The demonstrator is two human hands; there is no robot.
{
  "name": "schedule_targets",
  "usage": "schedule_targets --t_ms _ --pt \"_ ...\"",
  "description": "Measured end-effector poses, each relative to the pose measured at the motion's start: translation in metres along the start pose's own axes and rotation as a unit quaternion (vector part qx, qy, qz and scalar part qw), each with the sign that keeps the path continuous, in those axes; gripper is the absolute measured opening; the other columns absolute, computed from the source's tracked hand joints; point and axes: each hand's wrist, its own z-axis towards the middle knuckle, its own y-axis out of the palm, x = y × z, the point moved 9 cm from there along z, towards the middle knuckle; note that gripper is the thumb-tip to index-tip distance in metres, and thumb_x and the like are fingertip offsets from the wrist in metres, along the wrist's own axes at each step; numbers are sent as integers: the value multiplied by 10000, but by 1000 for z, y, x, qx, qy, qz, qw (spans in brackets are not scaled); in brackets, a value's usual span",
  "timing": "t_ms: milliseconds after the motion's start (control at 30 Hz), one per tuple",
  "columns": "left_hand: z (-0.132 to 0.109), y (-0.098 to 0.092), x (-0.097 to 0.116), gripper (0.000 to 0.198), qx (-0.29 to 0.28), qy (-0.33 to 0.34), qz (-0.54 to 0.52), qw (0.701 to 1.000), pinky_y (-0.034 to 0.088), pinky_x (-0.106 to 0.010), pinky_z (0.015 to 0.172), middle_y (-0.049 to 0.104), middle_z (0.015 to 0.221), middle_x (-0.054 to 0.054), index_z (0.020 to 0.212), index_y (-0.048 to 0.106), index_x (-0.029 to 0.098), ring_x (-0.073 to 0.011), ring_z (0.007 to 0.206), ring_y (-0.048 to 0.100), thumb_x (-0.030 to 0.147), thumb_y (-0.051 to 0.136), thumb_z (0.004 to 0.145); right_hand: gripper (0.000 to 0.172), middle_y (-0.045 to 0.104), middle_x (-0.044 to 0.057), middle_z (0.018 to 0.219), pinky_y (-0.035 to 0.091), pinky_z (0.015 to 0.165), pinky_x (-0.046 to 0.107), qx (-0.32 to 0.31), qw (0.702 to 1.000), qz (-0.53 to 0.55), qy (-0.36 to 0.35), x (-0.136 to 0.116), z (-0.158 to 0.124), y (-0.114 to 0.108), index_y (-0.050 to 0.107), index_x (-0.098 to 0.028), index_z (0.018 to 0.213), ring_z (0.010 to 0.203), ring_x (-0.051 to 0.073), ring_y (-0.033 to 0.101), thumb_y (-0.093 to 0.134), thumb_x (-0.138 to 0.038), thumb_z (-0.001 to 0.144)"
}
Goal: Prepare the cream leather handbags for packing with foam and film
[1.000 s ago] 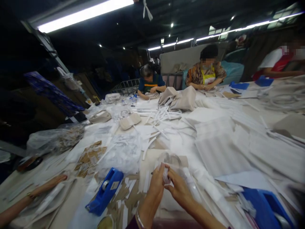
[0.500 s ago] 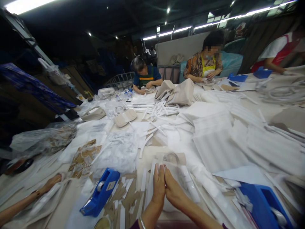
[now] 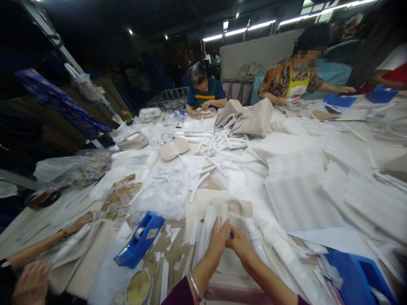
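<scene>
My left hand (image 3: 216, 241) and my right hand (image 3: 241, 245) meet in front of me, fingers bent and thumbs close together. Between them rises a whitish, partly see-through strip of wrapping (image 3: 224, 210), and both hands close on it. Beneath lies a beige bag (image 3: 233, 264) with white wrapping along its sides. A curved, clear-wrapped handle (image 3: 237, 206) shows just beyond my fingertips. My fingers hide part of the strip, and the inner fingers of my right hand are out of sight.
Blue tape dispensers (image 3: 140, 239) (image 3: 358, 275) stand at left and right. An open round tin (image 3: 138, 287) sits near the front edge. Foam sheets (image 3: 299, 186) pile up at right. A co-worker's hands (image 3: 79, 222) handle a beige bag at left; other people work across the table.
My hands were pressed nearly flat together; now the fingers are bent around the strip. The view has shifted left, and a co-worker's second hand shows at lower left. A person opposite has stretched out an arm.
</scene>
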Motion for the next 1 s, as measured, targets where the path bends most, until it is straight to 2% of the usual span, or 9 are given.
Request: schedule_targets --t_ms 167,267,333,400,500,567,667,767,1000 --pt "10 11 -10 520 -103 -64 -27 992 448 -306 693 639 823 -112 874 641 97 -216 786 601 590 635 708 320 627 94 1045 440 909 395 27 990 -44 -130 -11 -12 -2 649 -191 950 1083 263 542 456 -124 703" --pt "22 -3 -6 415 -31 26 49 998 440 -286 697 625 778 -62 856 636 130 -180 738 579 524 649 726 325 643 73 900 487 798 372 4 1000 -11 -13 10 -3 2 636 -174 912 887 247 595 509 -121 618" --pt "27 -7 -11 409 -3 40 85 996 438 -278 690 617 745 -41 864 630 139 -167 706 571 523 652 726 262 629 44 766 501 701 342 -4 998 29 58 21 -1 6 619 -169 833 747 222 588 509 -123 599" --pt "31 -6 -21 462 -21 -8 58 998 433 -268 654 609 715 -38 853 625 126 -152 660 563 573 621 736 192 611 36 755 492 738 343 21 998 35 38 16 -2 5 595 -178 766 772 217 577 491 -123 613" --pt "32 0 -37 540 -82 -127 -17 988 412 -254 580 579 651 -35 794 613 100 -129 578 535 636 587 733 176 600 50 845 448 858 365 53 997 -13 -59 -1 -9 2 587 -190 742 901 228 558 475 -120 625" --pt "34 -3 -38 533 -75 -130 -33 988 398 -246 556 564 625 -24 774 603 99 -119 552 521 628 619 711 202 601 62 877 445 850 364 49 996 -32 -65 0 -10 4 591 -192 742 922 236 556 476 -117 594" --pt "38 -15 -33 513 -1 -40 3 999 404 -254 566 576 637 -21 809 596 107 -130 568 534 600 661 682 175 597 45 760 465 693 324 40 998 -5 56 25 -2 5 564 -189 672 750 216 564 505 -137 516" --pt "36 -16 -31 496 24 17 36 999 414 -270 583 582 656 -17 835 582 123 -141 584 542 581 677 668 77 481 -24 528 352 462 256 18 976 82 199 50 -1 13 514 -192 589 463 132 417 496 -180 514" --pt "40 -15 -28 437 12 -32 -8 999 436 -308 624 551 634 -34 691 534 136 -164 601 537 539 686 617 170 526 -26 558 341 487 251 91 980 116 137 34 -15 13 593 -178 725 494 134 425 539 -234 573"
